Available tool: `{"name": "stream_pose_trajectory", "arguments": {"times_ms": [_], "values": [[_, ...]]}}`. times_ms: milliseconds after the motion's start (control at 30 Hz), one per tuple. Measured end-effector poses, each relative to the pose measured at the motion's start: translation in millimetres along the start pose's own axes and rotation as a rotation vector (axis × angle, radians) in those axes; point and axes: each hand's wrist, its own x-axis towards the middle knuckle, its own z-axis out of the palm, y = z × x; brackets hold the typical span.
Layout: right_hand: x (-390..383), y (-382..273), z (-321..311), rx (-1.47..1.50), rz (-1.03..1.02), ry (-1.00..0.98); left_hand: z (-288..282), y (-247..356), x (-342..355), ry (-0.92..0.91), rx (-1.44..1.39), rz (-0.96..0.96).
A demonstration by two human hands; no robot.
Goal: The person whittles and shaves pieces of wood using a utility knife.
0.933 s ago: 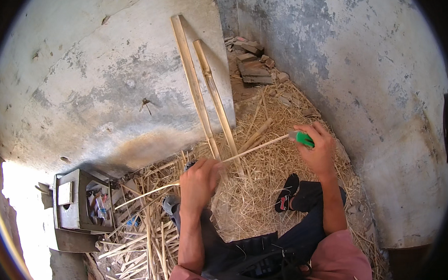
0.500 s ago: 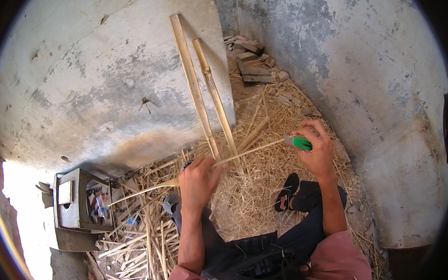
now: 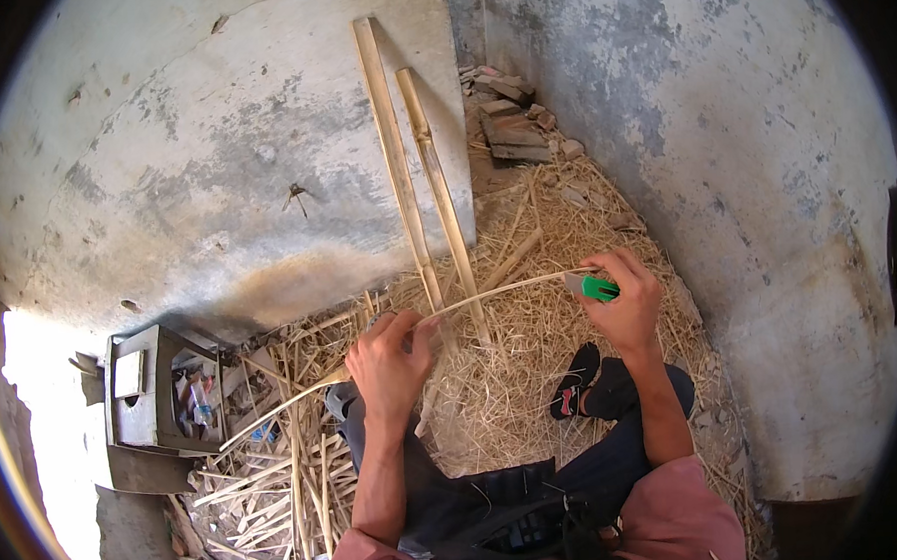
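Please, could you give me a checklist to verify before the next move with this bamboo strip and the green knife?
1. Right hand holding the green-handled knife: ok.
2. Left hand on the bamboo strip: ok; firmness cannot tell.
3. Left hand apart from the blade: ok.
4. Strip straight between the hands: not ok, it bows upward.
5. Right fingers off the cutting edge: cannot tell.

Bowed pale strip [image 3: 510, 288] spans hands [image 3: 384, 368]; right holds green-handled blade [image 3: 598, 288].
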Motion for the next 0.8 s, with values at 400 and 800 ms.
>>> {"name": "stream_pose_trajectory", "arguments": {"times_ms": [400,800], "values": [[-18.1,-21.0,22.6,0.12,-0.129,-0.074,8.5,8.2,-2.0,-0.116,-0.053,0.067],[-28.8,-53.2,38.9,0.386,-0.148,-0.199,5.5,24.6,-0.9,-0.171,-0.132,0.036]]}}
